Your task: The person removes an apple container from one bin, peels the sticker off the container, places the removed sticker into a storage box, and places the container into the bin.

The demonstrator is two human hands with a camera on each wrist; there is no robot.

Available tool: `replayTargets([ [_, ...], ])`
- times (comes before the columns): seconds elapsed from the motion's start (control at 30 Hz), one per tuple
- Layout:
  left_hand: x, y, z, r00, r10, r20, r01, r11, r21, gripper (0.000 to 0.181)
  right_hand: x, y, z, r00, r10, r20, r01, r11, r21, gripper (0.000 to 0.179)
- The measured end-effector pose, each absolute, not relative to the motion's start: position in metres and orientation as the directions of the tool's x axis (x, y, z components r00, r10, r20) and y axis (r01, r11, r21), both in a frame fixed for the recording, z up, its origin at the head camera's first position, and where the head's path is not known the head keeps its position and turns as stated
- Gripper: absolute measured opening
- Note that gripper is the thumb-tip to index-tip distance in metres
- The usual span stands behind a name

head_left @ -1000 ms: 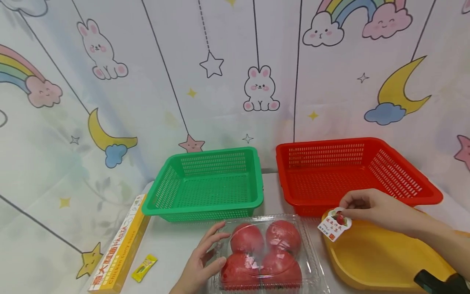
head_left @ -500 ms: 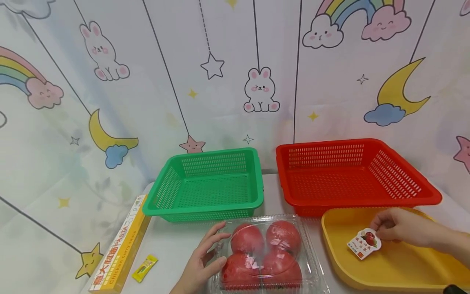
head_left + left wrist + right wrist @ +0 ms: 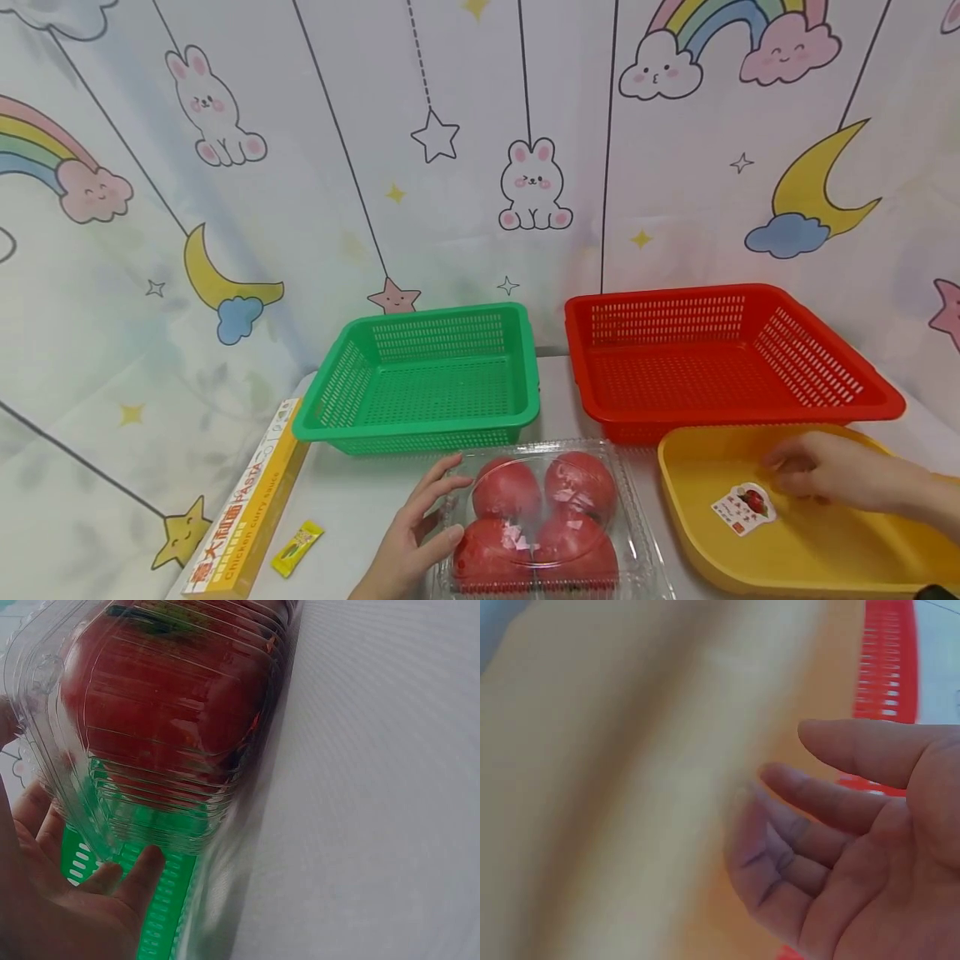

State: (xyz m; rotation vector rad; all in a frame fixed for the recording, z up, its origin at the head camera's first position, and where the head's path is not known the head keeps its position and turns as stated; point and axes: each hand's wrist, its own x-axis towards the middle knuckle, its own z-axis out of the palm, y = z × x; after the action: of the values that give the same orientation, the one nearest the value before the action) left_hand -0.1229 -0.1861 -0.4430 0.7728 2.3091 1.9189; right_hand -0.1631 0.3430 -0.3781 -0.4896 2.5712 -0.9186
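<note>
Currently the right hand [image 3: 832, 475] is over the yellow tray [image 3: 817, 554], fingers loosely bent, thumb apart from them in the right wrist view; it has hold of nothing. Just beside its fingertips, the paper card [image 3: 745, 508] lies on the tray floor, printed side up: red fruit picture, red lettering, rounded upper edge. Tray surface much blurred in the right wrist view.

Left hand [image 3: 412, 533] at the left side of a clear plastic clamshell [image 3: 633, 517], fingers spread and only slightly bent, fingertips at the rim. No grip on it seen; how firmly they press, if at all, cannot be told. Clamshell closed, four red apples [image 3: 506, 487] inside in two rows of two; one apple shows a yellow-green patch in the left wrist view.

Clamshell stands on the white table [image 3: 352, 500], just left of the tray. Behind it, a green plastic basket [image 3: 442, 392]; behind the tray, a larger red plastic basket [image 3: 667, 375]. At left, a long pasta box [image 3: 251, 500], marked "Chicken curry sauce", lies slantwise, and a small yellow packet [image 3: 297, 548] lies between box and left hand. Backdrop: white curtain [image 3: 450, 242] printed with rabbits, stars, moons, rainbows.
</note>
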Motion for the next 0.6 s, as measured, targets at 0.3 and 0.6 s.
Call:
replayTargets([
  [0.3, -0.122, -0.186, -0.442, -0.872, 0.395, 0.288, 0.358, 0.117, 0.926, 0.044, -0.15, 0.295, -0.345, -0.92, -0.356, -0.163, -0.191, 0.772, -0.607, 0.036],
  [0.6, -0.12, -0.185, -0.439, -0.886, 0.35, 0.304, 0.367, 0.13, 0.921, 0.06, -0.126, 0.221, -0.354, -0.92, -0.374, -0.112, -0.138, 0.581, -0.802, 0.059],
])
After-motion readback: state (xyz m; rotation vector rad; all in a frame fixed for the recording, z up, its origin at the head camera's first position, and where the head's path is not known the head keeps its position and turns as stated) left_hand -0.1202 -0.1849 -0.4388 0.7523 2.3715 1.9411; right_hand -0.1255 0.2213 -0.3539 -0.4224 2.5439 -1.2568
